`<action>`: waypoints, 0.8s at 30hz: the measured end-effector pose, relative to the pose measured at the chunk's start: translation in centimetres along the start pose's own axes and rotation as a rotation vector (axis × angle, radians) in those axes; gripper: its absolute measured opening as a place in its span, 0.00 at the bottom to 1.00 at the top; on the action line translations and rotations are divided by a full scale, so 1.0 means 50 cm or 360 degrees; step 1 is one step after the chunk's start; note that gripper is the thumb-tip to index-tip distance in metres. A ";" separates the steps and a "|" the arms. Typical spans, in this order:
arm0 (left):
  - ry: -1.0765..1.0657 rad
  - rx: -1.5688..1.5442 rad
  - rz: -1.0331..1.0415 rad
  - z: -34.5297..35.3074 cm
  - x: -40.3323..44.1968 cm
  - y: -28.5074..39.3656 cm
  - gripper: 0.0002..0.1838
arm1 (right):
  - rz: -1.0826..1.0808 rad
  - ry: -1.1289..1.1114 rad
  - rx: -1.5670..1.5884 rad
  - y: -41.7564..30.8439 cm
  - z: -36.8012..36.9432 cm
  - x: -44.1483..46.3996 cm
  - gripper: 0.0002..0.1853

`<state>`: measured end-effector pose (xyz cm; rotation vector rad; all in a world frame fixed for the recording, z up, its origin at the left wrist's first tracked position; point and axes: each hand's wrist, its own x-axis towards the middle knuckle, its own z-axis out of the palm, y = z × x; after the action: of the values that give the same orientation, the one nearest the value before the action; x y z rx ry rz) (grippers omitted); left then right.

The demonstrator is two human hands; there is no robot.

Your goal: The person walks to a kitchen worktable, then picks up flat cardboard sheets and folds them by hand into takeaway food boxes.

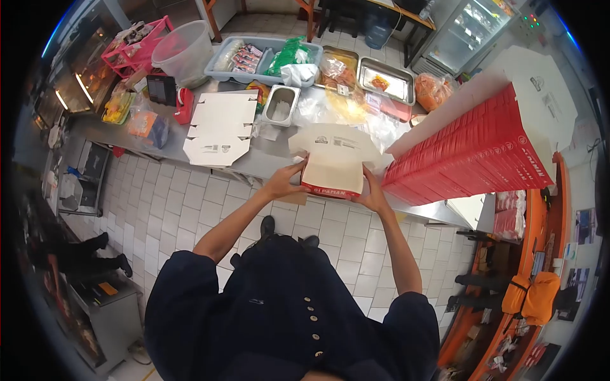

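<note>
A small red-and-white cardboard food box (pixel 333 174) is held at the near edge of the steel counter, its rounded white lid flap standing up at the back. My left hand (pixel 286 181) grips its left side, thumb towards the front wall. On the opposite side my right hand (pixel 373 192) closes round the right wall. Red lettering shows along the box's front. To the right stands a tall stack of red boxes (pixel 470 149), nested together with white lids raised. Left of my hands lies a flat white box blank (pixel 222 124) with slits along its sides.
Behind the box are clear plastic bags (pixel 381 130), a small steel pan (pixel 280 105), a blue tub (pixel 219 71) of packets and steel trays (pixel 406 95). A clear bucket (pixel 184 54) and pink basket (pixel 136 43) stand far left. Another person's legs (pixel 82 254) show at left.
</note>
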<state>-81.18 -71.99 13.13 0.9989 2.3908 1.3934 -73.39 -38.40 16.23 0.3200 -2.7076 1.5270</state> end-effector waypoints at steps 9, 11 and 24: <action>-0.0056 -0.0082 0.0074 -0.023 -0.011 -0.031 0.21 | -0.0256 -0.0064 -0.0528 0.057 -0.001 -0.010 0.36; -0.0094 -0.0103 0.0029 -0.026 -0.007 -0.017 0.16 | -0.0260 -0.0133 -0.0510 0.050 -0.011 -0.007 0.33; -0.0102 0.0106 0.0139 -0.019 0.004 -0.018 0.17 | -0.0050 -0.0283 -0.0451 0.049 0.008 -0.013 0.22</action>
<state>-82.18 -72.81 12.91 1.1602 2.3878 1.2964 -73.18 -37.41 13.90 0.5065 -2.9862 1.1349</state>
